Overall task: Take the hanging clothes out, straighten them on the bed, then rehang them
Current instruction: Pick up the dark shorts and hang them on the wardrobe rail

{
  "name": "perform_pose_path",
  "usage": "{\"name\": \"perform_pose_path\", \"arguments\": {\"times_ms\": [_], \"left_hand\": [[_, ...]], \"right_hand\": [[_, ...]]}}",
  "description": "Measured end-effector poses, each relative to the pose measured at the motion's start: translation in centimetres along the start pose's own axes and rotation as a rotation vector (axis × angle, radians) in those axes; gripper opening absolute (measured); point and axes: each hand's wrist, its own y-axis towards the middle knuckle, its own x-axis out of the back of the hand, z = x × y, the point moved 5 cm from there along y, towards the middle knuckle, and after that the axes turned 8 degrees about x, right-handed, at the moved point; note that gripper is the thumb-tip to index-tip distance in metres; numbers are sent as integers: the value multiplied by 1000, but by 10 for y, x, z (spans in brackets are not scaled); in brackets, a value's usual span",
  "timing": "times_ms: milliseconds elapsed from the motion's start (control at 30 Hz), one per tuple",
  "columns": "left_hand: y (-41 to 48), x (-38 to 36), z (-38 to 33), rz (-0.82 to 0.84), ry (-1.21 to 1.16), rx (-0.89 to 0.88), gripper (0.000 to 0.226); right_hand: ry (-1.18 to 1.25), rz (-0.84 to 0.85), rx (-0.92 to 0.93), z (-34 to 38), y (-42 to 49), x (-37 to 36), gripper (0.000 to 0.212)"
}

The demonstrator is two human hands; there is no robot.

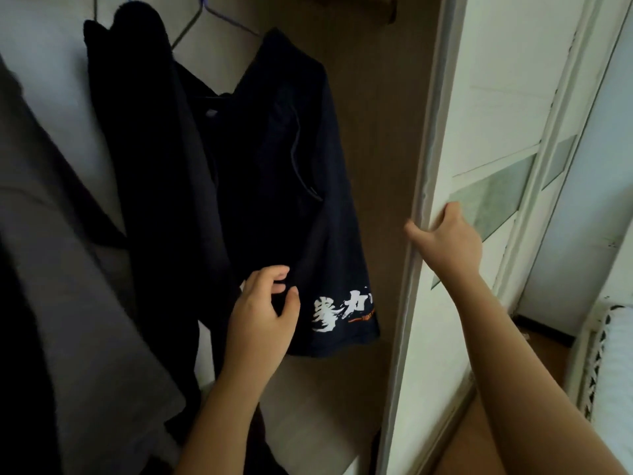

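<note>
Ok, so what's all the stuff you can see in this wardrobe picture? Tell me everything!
dark navy shorts with white lettering: one, navy, hanging mid-wardrobe
thin wire hanger: one, purplish, top, above the shorts
black hanging garment: one, black, left of the shorts
grey hanging garment: one, grey, far left
white sliding wardrobe door: one, white with pale green panels, right
brown wardrobe wall: one, brown, behind the shorts
left hand: one, fingers curled at the shorts' lower edge
right hand: one, gripping the door's edge
</note>
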Motion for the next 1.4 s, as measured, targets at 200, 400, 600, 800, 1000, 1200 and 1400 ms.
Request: {"name": "perform_pose_path", "arguments": {"times_ms": [200, 400, 600, 800, 1000, 1200, 1400], "left_hand": [[-43, 56, 2, -2, 39, -56, 27], [-88, 111, 11, -50, 84, -88, 28], [-141, 169, 1, -168, 150, -222, 35], [-174, 239, -11, -414, 288, -338, 30], [-211, 301, -14, -745, 360, -373, 30], [-212, 319, 19, -644, 208, -28, 55], [-211, 321, 40, -543, 84, -4, 54]], "right_hand": [[62, 34, 64, 61, -62, 13, 54], [63, 72, 153, 126, -124, 26, 56], [94, 112, 241, 183, -189, 36, 58], [151, 153, 371, 235, -242, 49, 61], [284, 231, 484, 275, -291, 55, 57], [491, 333, 565, 302, -324, 57, 38], [534, 391, 697, 329, -349, 59, 24]]}}
